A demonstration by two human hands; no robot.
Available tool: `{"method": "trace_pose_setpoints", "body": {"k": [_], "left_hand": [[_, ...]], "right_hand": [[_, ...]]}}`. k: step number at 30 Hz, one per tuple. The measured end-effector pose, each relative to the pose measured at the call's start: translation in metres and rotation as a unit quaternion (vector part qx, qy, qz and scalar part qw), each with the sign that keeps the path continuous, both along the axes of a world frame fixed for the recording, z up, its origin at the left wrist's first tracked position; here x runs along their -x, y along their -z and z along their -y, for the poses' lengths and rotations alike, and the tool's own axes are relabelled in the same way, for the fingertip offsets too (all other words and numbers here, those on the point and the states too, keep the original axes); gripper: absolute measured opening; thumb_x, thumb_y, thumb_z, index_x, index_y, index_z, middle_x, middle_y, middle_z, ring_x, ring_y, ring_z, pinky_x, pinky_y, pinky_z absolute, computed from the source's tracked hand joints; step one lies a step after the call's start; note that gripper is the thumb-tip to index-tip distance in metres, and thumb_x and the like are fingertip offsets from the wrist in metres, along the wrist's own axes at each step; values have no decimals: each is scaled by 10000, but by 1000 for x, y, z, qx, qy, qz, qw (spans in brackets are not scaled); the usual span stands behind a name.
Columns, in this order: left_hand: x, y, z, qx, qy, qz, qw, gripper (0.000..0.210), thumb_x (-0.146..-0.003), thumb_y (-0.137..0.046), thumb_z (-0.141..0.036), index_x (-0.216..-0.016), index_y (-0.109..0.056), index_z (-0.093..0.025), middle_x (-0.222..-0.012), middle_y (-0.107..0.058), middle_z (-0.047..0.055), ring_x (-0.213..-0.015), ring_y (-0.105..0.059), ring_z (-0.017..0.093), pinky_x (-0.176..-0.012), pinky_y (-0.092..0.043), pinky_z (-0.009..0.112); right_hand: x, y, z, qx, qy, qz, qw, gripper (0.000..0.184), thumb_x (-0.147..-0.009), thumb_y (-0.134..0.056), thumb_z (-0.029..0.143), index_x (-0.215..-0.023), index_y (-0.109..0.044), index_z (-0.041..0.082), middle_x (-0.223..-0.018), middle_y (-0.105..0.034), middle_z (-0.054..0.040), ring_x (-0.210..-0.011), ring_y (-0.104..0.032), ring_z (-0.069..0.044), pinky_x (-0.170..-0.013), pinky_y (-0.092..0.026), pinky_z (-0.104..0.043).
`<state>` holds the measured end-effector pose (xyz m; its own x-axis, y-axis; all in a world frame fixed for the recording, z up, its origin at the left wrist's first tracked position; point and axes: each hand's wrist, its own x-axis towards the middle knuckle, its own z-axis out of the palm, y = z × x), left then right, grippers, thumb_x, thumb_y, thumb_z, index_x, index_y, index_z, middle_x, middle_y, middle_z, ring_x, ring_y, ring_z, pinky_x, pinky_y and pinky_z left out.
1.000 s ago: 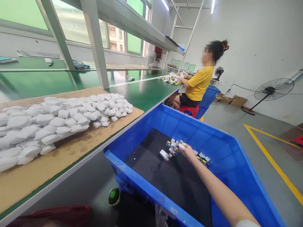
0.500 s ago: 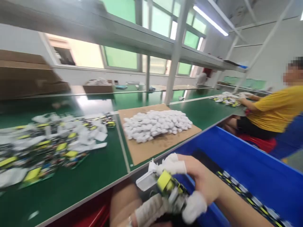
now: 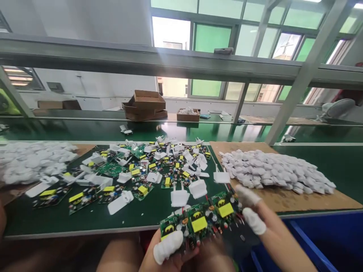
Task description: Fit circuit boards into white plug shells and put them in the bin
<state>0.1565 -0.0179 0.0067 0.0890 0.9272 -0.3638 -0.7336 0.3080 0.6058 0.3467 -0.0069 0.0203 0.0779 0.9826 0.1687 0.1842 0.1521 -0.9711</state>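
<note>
A green circuit board panel is held over the near table edge. It carries yellow transformers, small components and white plug housings attached by wires at its far side. My left hand grips its left end, with the thumb in a white finger cover on top. My right hand, also with covered fingertips, pinches at the panel's right end; its exact contact is partly hidden. Beyond the panel lies a spread-out heap of similar boards and white housings on the green table.
A pile of white pieces lies on cardboard at right, and another white pile at left. A blue bin is at lower right. Cardboard boxes stand behind. An overhead shelf and a post cross the view.
My view has swung left, from the blue bin and a co-worker in yellow to the board heap. The board, bunched between my hands before, is now stretched out flat and face up.
</note>
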Motion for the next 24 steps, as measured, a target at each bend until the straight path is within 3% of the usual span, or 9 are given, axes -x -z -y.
{"method": "trace_pose_setpoints", "body": {"k": [2, 3, 7, 9, 13, 16, 18, 21, 24], "left_hand": [[7, 1, -3, -8, -4, -11, 1000, 488, -313, -774, -174, -779, -629, -156, -647, -670, 55, -562, -607, 226, -454, -497, 265], [8, 2, -4, -22, -21, -30, 999, 463, -317, -777, -182, -755, -630, -150, -665, -672, 55, -588, -611, 231, -457, -502, 259], [4, 11, -6, -80, -162, -154, 971, 367, -379, -765, -141, -713, -618, -171, -686, -676, 1, -644, -620, 171, -577, -517, 186], [3, 15, -6, -82, -202, -197, 956, 382, -389, -760, -131, -740, -616, -175, -712, -676, -3, -670, -618, 150, -611, -501, 146], [8, 12, -8, -110, -165, -168, 966, 376, -320, -783, -179, -666, -636, -166, -662, -673, 2, -598, -612, 143, -566, -502, 152], [15, 8, -10, -95, -56, -109, 988, 278, -349, -773, -292, -520, -624, -132, -453, -610, 11, -385, -532, 101, -380, -437, 143], [19, 9, -11, -60, 9, -43, 997, 301, -379, -757, -345, -546, -636, -126, -444, -599, 23, -316, -473, 84, -301, -357, 146], [22, 11, -12, -14, -2, 15, 1000, 283, -391, -757, -316, -599, -647, -158, -555, -634, 17, -354, -474, 85, -318, -346, 165], [24, 12, -14, -11, -38, -9, 999, 235, -406, -756, -282, -512, -607, -135, -451, -567, -4, -377, -453, 76, -340, -345, 161]], "right_hand": [[18, 7, -7, 56, -115, -92, 987, 492, -552, -637, 507, -918, -594, 181, -948, -611, -89, -918, -522, -291, -778, -435, -379], [29, 9, -9, 62, -131, -118, 982, 464, -529, -665, 482, -867, -610, 169, -897, -630, -81, -877, -543, -282, -764, -443, -366], [64, 9, -10, 30, -26, -75, 996, 402, -483, -718, 395, -797, -625, 162, -773, -656, -54, -732, -582, -249, -675, -477, -314], [68, 11, -10, 21, -7, -58, 998, 390, -493, -711, 389, -799, -627, 163, -757, -655, -54, -696, -582, -242, -638, -483, -308], [54, 21, -17, 38, -62, -129, 989, 356, -460, -738, 344, -748, -633, 162, -720, -650, -43, -663, -571, -226, -607, -473, -296], [47, 26, -23, 90, -105, -242, 961, 326, -455, -740, 359, -699, -629, 173, -668, -636, -24, -574, -560, -175, -539, -463, -258], [48, 26, -26, 124, -125, -317, 932, 286, -489, -722, 374, -681, -627, 185, -620, -621, -7, -518, -548, -139, -506, -458, -227], [58, 25, -32, 140, -152, -365, 908, 222, -521, -715, 330, -660, -623, 183, -605, -616, -8, -546, -565, -147, -528, -467, -233], [66, 27, -39, 114, -161, -333, 922, 311, -520, -713, 337, -756, -618, 159, -698, -636, -46, -648, -581, -201, -594, -477, -298]]}}
